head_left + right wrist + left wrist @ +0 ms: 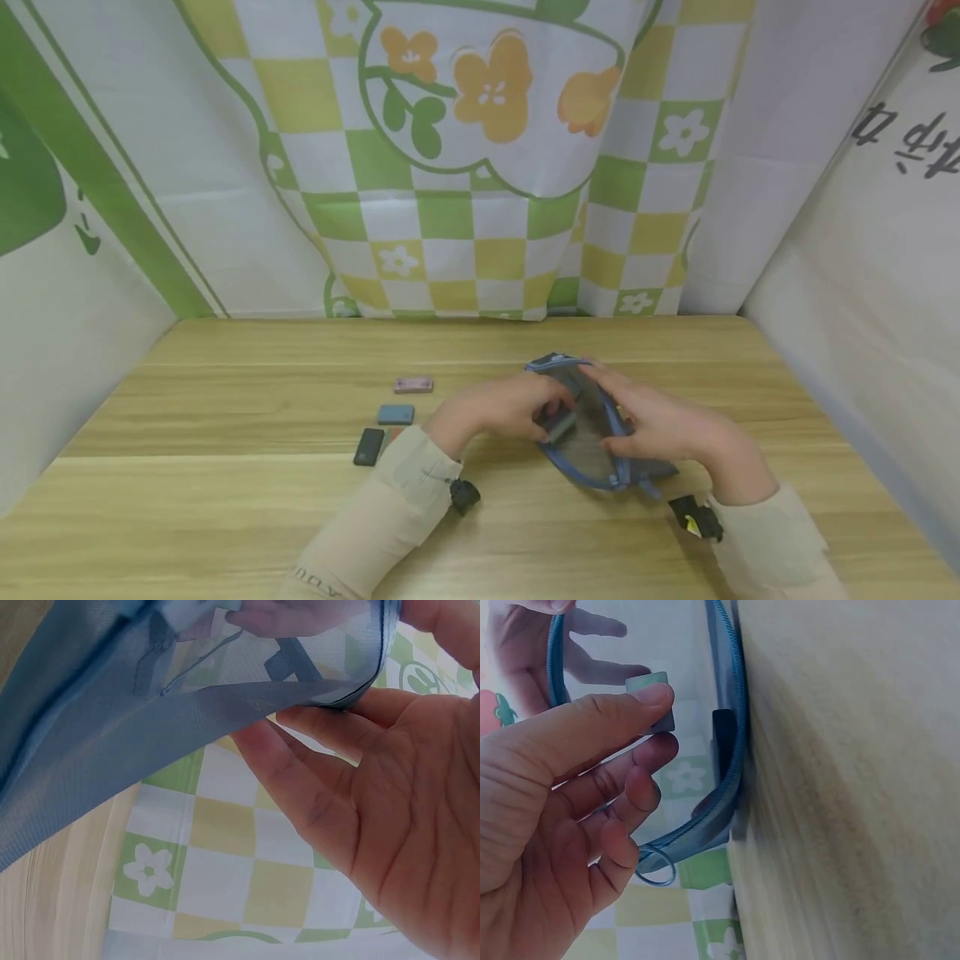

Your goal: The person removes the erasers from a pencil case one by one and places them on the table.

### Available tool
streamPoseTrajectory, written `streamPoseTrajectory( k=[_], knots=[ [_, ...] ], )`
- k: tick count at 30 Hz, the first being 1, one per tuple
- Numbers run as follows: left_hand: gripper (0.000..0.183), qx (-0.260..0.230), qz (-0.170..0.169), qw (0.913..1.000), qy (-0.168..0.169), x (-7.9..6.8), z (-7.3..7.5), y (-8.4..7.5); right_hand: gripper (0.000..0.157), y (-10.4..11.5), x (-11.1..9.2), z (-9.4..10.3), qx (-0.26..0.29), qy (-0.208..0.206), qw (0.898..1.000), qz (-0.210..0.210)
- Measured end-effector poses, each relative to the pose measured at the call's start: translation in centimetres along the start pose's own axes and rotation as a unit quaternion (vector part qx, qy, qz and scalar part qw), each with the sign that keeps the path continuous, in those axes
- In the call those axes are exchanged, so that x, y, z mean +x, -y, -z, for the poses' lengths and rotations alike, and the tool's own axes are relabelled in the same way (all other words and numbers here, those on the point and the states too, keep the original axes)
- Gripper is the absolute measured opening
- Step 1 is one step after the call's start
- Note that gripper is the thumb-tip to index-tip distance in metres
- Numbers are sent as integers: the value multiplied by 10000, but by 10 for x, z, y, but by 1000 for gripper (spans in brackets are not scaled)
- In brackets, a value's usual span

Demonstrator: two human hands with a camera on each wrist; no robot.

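My left hand (pixel 517 407) reaches into the mouth of a blue mesh zip pouch (pixel 581 477). Between thumb and fingertips it pinches a small grey-green rectangular block (pixel 665 723), partly hidden by the thumb. The right hand (pixel 663 421) holds the pouch from its right side, thumb and fingers spread along the mesh and rim. In the right wrist view the thumb (pixel 289 776) presses against the blue mesh wall (pixel 112 765). A dark flat item (pixel 722 742) shows inside the pouch in the left wrist view. A loop (pixel 656 874) hangs at its rim.
Left of the pouch, a pink box (pixel 413 385), a blue box (pixel 395 414) and a black flat case (pixel 368 447) lie on the wooden table (pixel 225 517). A reddish item (pixel 395 433) beside them is partly covered by my left sleeve. A checked curtain (pixel 450 217) hangs behind.
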State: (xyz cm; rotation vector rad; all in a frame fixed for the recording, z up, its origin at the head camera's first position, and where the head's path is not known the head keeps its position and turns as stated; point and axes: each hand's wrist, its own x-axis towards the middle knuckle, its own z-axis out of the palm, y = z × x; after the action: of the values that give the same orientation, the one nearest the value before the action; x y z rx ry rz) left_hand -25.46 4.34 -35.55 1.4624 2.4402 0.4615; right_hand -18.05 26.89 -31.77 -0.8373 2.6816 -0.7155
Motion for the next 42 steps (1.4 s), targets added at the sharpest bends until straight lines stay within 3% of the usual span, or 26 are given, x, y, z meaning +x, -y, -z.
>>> streamPoseTrajectory(
  k=[23, 30, 42],
  knots=[
    [49, 162, -94, 9997, -142, -16, 15, -14, 88, 4, 0, 0, -84, -44, 10000, 12],
    [50, 57, 97, 9999, -60, -21, 20, -17, 89, 4, 0, 0, -17, 23, 10000, 41],
    [49, -225, 127, 9995, -187, -28, 25, -12, 88, 3, 0, -1, -2, -41, 9999, 145]
  ],
)
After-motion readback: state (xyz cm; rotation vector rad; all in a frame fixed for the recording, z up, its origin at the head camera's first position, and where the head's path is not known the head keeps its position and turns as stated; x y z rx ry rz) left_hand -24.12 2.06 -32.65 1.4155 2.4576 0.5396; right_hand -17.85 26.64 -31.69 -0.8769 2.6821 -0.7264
